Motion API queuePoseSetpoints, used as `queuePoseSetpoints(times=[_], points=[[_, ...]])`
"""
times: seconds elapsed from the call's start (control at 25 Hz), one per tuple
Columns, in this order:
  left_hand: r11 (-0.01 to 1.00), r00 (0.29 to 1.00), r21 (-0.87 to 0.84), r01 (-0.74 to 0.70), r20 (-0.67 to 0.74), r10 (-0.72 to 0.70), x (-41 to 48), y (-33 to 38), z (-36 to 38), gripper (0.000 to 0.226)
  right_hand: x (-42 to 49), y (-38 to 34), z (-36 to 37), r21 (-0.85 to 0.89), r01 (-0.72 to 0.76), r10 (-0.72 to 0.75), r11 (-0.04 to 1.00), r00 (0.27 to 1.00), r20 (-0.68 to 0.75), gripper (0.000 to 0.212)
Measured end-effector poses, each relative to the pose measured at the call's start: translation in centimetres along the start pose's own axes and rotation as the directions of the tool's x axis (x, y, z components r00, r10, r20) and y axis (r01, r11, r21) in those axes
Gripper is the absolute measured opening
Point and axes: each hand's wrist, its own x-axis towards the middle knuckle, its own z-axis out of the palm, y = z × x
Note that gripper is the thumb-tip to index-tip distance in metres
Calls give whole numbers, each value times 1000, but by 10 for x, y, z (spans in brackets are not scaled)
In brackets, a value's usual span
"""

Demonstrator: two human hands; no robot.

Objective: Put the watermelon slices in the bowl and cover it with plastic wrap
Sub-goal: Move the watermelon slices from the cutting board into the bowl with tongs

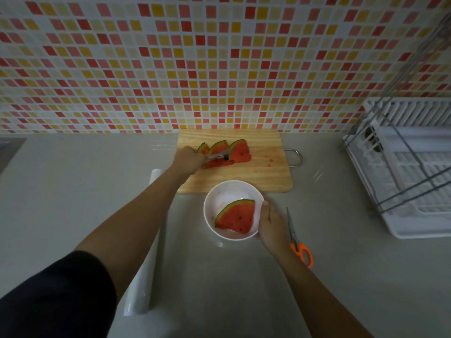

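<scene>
Both grips closed: left hand pinching tongs, right hand clasping bowl.

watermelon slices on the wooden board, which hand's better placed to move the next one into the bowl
Left. The left hand is already at the red watermelon slices on the wooden cutting board, gripping metal tongs. The right hand steadies the white bowl.

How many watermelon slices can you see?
4, maybe more. One slice lies in the bowl. Three slices overlap on the board, partly behind the left hand and its tongs.
</scene>
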Motion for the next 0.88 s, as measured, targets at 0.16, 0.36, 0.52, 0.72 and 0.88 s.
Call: queuePoseSetpoints(times=[0.16, 0.36, 0.52, 0.72, 0.88], points=[[990, 1000, -136, -21, -26, 17, -1, -2, -5, 19, 0, 0, -1, -7, 3, -3, 1000, 1000, -3, 40], [956, 979, -266, -127, 121, 163, -32, -41, -30, 15, -1, 1, 2, 5, -45, 45, 999, 999, 1, 53], [951, 914, -251, -180, 315, 256, -71, -80, -49, 19, -3, -2, 4, -5, -93, 93, 996, 996, -16, 64], [784, 851, 354, -511, 340, 400, -98, -77, -36, 20, -5, -8, 1, -46, -88, 87, 995, 996, -13, 60], [653, 822, 510, -561, 250, 511, -97, -51, -47, 26, -5, -10, 0, -59, -75, 74, 995, 997, -16, 53]])
